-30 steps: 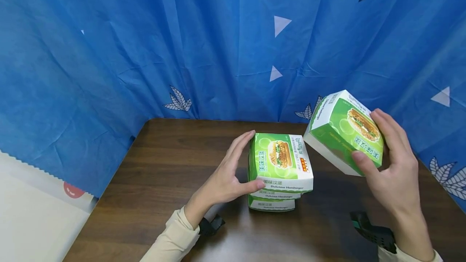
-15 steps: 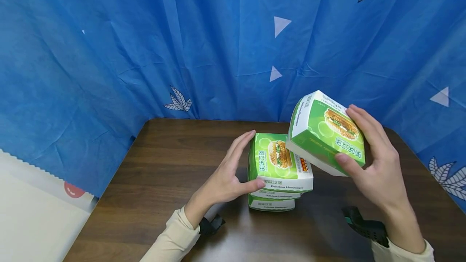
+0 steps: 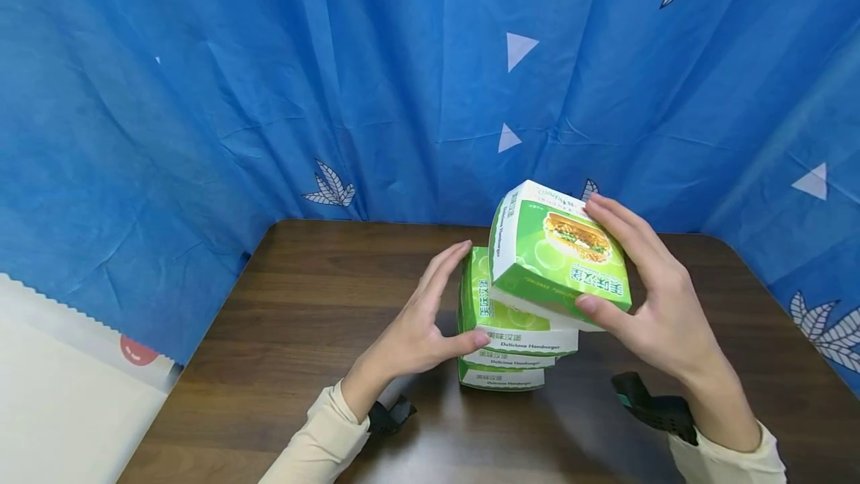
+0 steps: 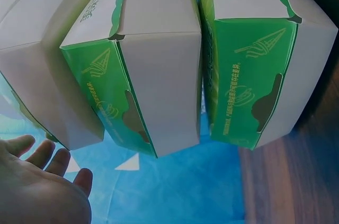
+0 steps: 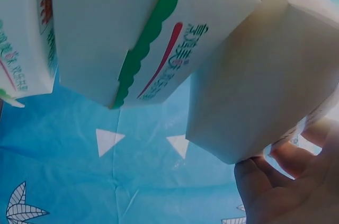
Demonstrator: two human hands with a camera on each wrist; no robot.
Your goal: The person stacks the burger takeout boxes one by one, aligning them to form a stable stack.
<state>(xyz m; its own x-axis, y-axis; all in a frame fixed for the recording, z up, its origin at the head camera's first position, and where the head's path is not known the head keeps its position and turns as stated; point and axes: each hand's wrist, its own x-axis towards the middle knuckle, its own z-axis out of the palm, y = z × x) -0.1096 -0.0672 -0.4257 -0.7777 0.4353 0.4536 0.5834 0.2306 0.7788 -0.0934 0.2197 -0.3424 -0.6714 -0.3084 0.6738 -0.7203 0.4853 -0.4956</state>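
Several green-and-white cardboard hamburger boxes are in view. A stack of them stands unevenly on the table, the top one jutting toward the right. My left hand holds the top box of the stack at its left side, thumb on the front face and fingers at the back corner. Tilted over that stack is another hamburger box, gripped by my right hand at its right end between thumb and fingers. It covers much of the top box's lid. In the right wrist view, fingertips curl at the lower edge of the held box.
The dark wooden table has rounded back corners. A blue curtain with leaf and triangle prints hangs right behind it. At the left, a pale surface lies beyond the table's side edge.
My right hand has carried its box leftward, from beside the stack to over its top, and the box's tilt has lessened. The left hand and the stack have stayed put.
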